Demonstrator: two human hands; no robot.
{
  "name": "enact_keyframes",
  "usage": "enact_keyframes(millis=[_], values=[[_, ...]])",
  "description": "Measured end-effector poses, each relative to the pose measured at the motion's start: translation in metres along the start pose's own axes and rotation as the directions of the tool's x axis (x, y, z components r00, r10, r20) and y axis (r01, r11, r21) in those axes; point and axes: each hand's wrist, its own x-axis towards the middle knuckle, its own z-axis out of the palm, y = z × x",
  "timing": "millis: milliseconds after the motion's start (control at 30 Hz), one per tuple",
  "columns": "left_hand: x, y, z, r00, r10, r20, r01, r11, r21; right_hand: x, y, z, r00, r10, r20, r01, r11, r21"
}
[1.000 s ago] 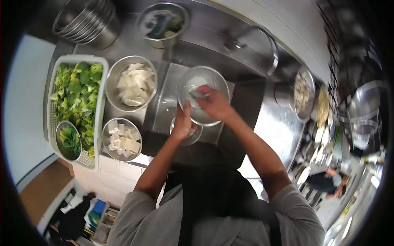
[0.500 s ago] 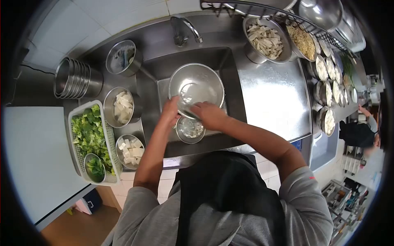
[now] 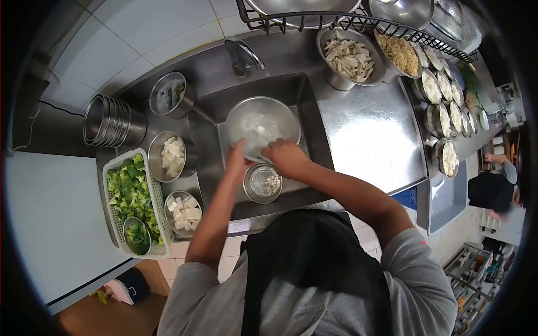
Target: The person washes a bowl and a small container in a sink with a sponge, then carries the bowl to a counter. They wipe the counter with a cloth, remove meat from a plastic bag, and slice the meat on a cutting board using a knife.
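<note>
A large steel mixing bowl [image 3: 234,119] sits in the sink [image 3: 315,106], its inside blurred by a cloudy wet sheen. At the bowl's near left rim, my left hand [image 3: 237,159] is closed on the edge. My right hand [image 3: 287,157] grips the near right rim, fingers curled over it. Just below the bowl, on the near side of the sink, is a small round metal vessel [image 3: 263,183] holding pale bits. The faucet [image 3: 242,59] stands behind the sink.
Left of the sink are stacked steel pots [image 3: 112,120], tofu pots [image 3: 172,154] and a broccoli basket [image 3: 152,193]. At right stand a pot of pale strips [image 3: 348,59], several filled bowls [image 3: 448,159] and a wire rack [image 3: 330,21]. Another person [image 3: 493,187] works far right.
The camera view has shifted slightly. Both hands stay at the bowl's near rim, and the bowl's interior now looks more blurred and cloudy.
</note>
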Motion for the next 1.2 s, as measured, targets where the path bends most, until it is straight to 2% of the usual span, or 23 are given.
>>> enact_keyframes(millis=[67,100,233,300,333,367,433,467,500,533,567,633,733,767,833,867,933,967,1000,1033,1100,1133,1200], values=[[0.003,-0.029,0.034,0.994,0.075,-0.084,-0.081,0.994,-0.068,0.017,-0.016,0.002,0.995,0.096,0.013,-0.097,0.985,0.140],[0.007,-0.027,0.030,0.994,0.061,-0.085,-0.064,0.998,-0.025,0.021,-0.021,0.003,0.989,0.143,0.028,-0.145,0.967,0.211],[-0.010,0.030,-0.028,0.992,-0.102,0.081,0.088,0.982,0.166,-0.009,-0.002,0.007,0.993,-0.030,0.117,0.032,0.999,-0.011],[-0.029,0.024,-0.005,0.995,0.083,-0.055,-0.084,0.996,-0.005,-0.011,-0.003,-0.007,0.991,-0.060,0.122,0.070,0.994,-0.081],[-0.039,0.015,0.009,0.978,0.162,-0.131,-0.173,0.982,-0.077,-0.006,-0.008,-0.006,0.994,-0.044,0.098,0.047,0.998,-0.033],[-0.028,-0.007,0.015,0.983,0.101,-0.155,-0.124,0.982,-0.142,0.004,-0.016,-0.003,0.997,-0.023,0.072,0.022,1.000,0.014],[-0.008,-0.034,0.018,0.981,0.100,-0.169,-0.125,0.982,-0.143,0.015,-0.030,-0.001,0.998,0.037,0.052,-0.042,0.993,0.112],[-0.007,-0.044,0.016,0.979,0.090,-0.182,-0.117,0.983,-0.142,0.009,-0.030,-0.007,0.993,0.024,0.112,-0.034,0.995,0.094],[-0.026,-0.028,0.013,0.985,-0.055,-0.165,0.016,0.973,-0.228,0.000,-0.025,-0.015,0.985,0.011,0.172,-0.025,0.996,0.080],[-0.026,-0.024,0.000,0.990,-0.090,-0.110,0.066,0.977,-0.204,-0.005,-0.017,-0.026,0.974,-0.006,0.228,-0.009,0.998,0.062],[-0.027,-0.018,-0.014,0.991,-0.123,-0.059,0.111,0.977,-0.182,-0.006,-0.005,-0.038,0.958,0.016,0.286,0.017,0.994,-0.112],[-0.036,-0.012,-0.029,0.984,-0.163,0.079,0.170,0.981,-0.089,-0.004,0.023,-0.043,0.989,0.097,0.114,-0.044,0.915,-0.401],[-0.052,-0.020,-0.014,0.976,-0.158,0.153,0.166,0.985,-0.041,0.027,0.044,-0.044,0.970,0.143,-0.197,-0.199,0.932,-0.303],[-0.059,-0.018,-0.004,0.965,-0.185,0.187,0.192,0.981,-0.018,0.034,0.041,-0.040,0.966,0.120,-0.228,-0.180,0.947,-0.267],[-0.084,-0.007,0.026,0.963,-0.131,0.237,0.134,0.991,0.002,0.049,0.030,-0.028,0.956,0.075,-0.283,-0.133,0.972,-0.192],[-0.090,-0.004,0.033,0.960,-0.102,0.260,0.103,0.995,0.008,0.049,0.024,-0.016,0.959,0.073,-0.274,-0.071,0.997,0.017],[-0.076,-0.012,0.023,0.964,-0.082,0.255,0.082,0.997,0.013,0.045,0.010,0.008,0.966,0.054,-0.253,0.061,0.904,0.423],[-0.072,-0.011,0.019,0.970,-0.044,0.239,0.044,0.999,0.003,0.043,0.012,0.007,0.999,0.003,-0.034,0.012,0.899,0.439],[-0.070,-0.009,0.014,0.975,-0.007,0.223,0.008,1.000,-0.004,0.037,0.016,0.001,0.981,-0.048,0.186,-0.040,0.896,0.443],[-0.070,-0.006,0.005,0.975,0.019,0.223,-0.017,1.000,-0.009,0.031,0.020,-0.004,0.913,-0.097,0.395,-0.094,0.895,0.436],[-0.076,-0.003,-0.003,0.977,-0.005,0.215,0.010,1.000,-0.022,0.022,0.025,-0.030,0.862,-0.025,0.506,0.002,0.999,0.046],[-0.077,-0.002,-0.004,0.977,-0.016,0.213,0.022,0.999,-0.028,0.021,0.027,-0.037,0.839,0.029,0.543,0.065,0.986,-0.154],[-0.078,-0.007,0.006,0.969,-0.042,0.242,0.051,0.998,-0.029,0.027,0.036,-0.018,0.968,0.103,0.227,-0.043,0.966,-0.254]])
